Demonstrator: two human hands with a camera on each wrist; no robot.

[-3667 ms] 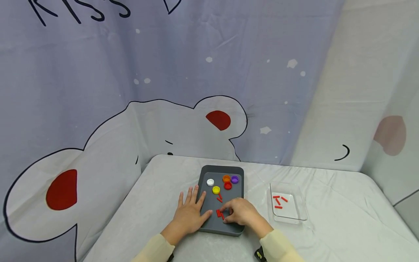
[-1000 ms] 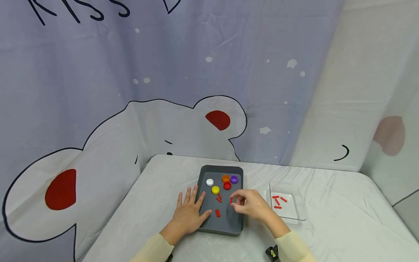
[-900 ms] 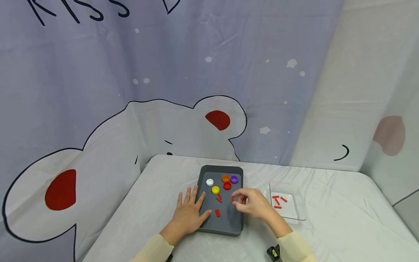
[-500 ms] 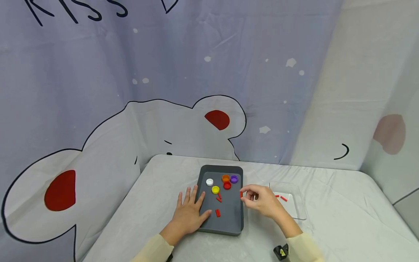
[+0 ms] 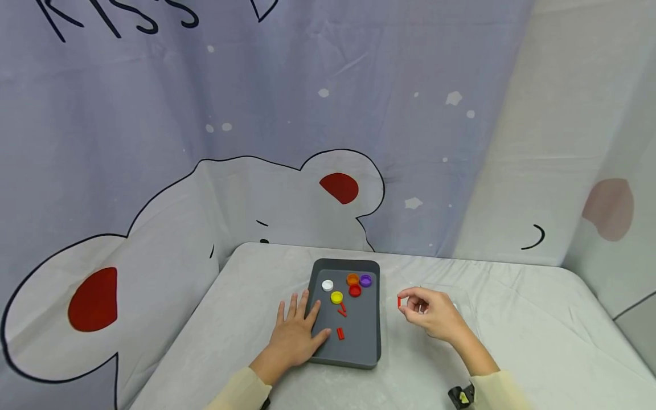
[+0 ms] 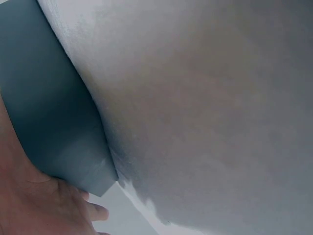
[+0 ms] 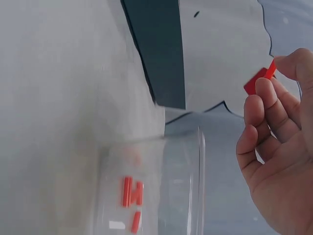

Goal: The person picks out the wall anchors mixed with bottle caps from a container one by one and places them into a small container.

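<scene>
Red stick (image 5: pixel 399 302): upright between your right thumb and a fingertip, raised over the gap between tray and box, touching neither.
Right hand (image 5: pixel 433 313): pinching that one stick, the other fingers bent in toward the palm, the hand blocking much of the box from above.
Left hand (image 5: pixel 293 336): fingers spread at the left side of the gray tray (image 5: pixel 353 352), thumb reaching over its edge; it grips nothing that you can see, and seems to be steadying the tray.
Tray sticks: a touching pair (image 5: pixel 340 333) just beside your left thumb, and two loose ones (image 5: pixel 342 309) near the yellow cap (image 5: pixel 336 298).
Caps: the white cap (image 5: pixel 327 286), orange cap (image 5: pixel 352 279), purple cap (image 5: pixel 365 280) and red cap (image 5: pixel 355 291) sit toward the far end, apart from the pinch.
Clear box (image 7: pixel 201 181): on the cloth to your right, with more red sticks (image 7: pixel 127 192) lying in it; the exact count is hard to tell through the plastic.
Step in hand: most likely the middle of a transfer, one stick between tray and box, four others on the tray.
Next move: if the box is where you want it, bring your fingertips past the near wall, lower, then part thumb and finger; watch that the clear rim doesn't catch your knuckles, as it is hard to see.
</scene>
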